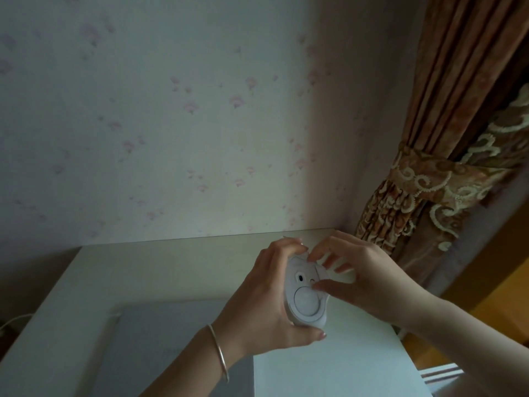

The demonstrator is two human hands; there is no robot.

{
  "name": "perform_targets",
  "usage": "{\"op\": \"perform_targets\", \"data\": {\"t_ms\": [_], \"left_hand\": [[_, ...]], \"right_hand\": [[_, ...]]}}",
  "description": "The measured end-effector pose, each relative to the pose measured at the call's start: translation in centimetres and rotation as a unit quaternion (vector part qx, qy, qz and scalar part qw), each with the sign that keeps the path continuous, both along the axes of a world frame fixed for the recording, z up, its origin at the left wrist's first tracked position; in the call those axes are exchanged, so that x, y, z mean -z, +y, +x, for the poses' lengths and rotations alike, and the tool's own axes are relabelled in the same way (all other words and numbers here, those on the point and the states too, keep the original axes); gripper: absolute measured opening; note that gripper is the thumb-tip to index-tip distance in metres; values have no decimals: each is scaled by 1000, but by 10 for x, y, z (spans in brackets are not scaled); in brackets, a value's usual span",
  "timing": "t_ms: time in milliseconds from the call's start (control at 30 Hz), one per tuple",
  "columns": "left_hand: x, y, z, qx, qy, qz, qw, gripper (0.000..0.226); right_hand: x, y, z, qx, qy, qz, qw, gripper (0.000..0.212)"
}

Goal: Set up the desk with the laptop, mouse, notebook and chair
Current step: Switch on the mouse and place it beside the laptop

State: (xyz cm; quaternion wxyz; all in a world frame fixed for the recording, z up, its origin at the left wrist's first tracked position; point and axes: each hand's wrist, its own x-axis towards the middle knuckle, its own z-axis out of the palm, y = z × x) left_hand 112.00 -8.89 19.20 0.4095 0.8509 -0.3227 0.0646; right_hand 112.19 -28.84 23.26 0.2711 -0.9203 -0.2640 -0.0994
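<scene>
A white mouse (305, 299) is held above the desk with its underside turned up toward me. My left hand (264, 305) grips it from the left, fingers curled over its far end and thumb under its near end. My right hand (369, 277) reaches in from the right; its thumb presses on the underside near the small switch, and its fingers curl at the mouse's far end. A closed grey laptop (160, 348) lies flat on the white desk (74, 293) below my left arm. Notebook and chair are out of view.
The desk stands against a pale floral wall (177, 124). A brown patterned curtain (446, 167) with a tie-back hangs at the right, beside the desk's far right corner. A white cable (11, 322) shows at the left edge. Wooden floor (492, 308) lies to the right.
</scene>
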Motion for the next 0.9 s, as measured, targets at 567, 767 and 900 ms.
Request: {"op": "perform_targets", "data": {"t_ms": [567,767,900], "left_hand": [[2,2,-6,-1,7,-5,1000,99],[1,4,-7,2,19,-14,1000,100],[1,3,-7,7,19,-18,1000,100]], "right_hand": [[-3,8,5,29,45,13,998,28],[-6,11,5,42,49,-1,998,30],[-6,12,4,48,46,-1,998,30]]}}
